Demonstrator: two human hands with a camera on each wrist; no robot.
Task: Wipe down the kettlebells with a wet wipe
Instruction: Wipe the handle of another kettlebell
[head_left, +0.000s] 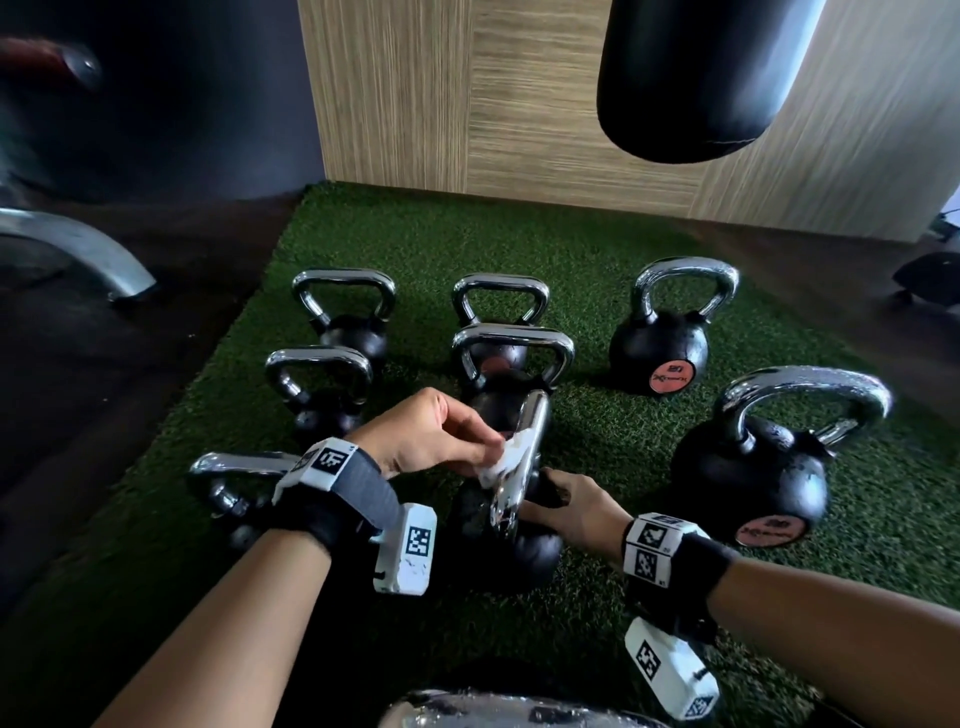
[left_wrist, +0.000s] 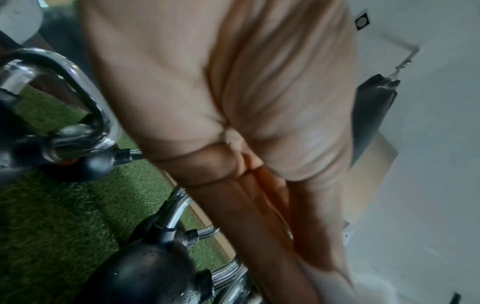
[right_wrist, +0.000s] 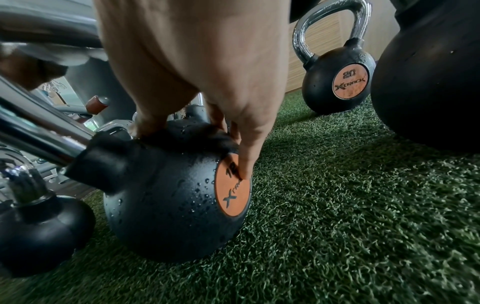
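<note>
Several black kettlebells with chrome handles stand on green turf (head_left: 597, 270). The near centre kettlebell (head_left: 530, 551) is tilted, and water drops sit on its ball (right_wrist: 168, 195). My left hand (head_left: 483, 447) pinches a white wet wipe (head_left: 501, 460) against its chrome handle (head_left: 535, 431). My right hand (head_left: 550, 493) grips the ball from the right, with fingertips (right_wrist: 244, 166) on the orange label (right_wrist: 232, 195) and the thumb on top. The left wrist view shows mostly my curled palm (left_wrist: 233, 123); the wipe is only a white blur there.
A kettlebell marked 20 (head_left: 660, 348) stands at the back right and a larger one (head_left: 753, 467) close on the right. More kettlebells (head_left: 317, 395) crowd the left. A black punch bag (head_left: 696, 78) hangs before the wooden wall (head_left: 467, 104). A metal machine leg (head_left: 78, 249) lies far left.
</note>
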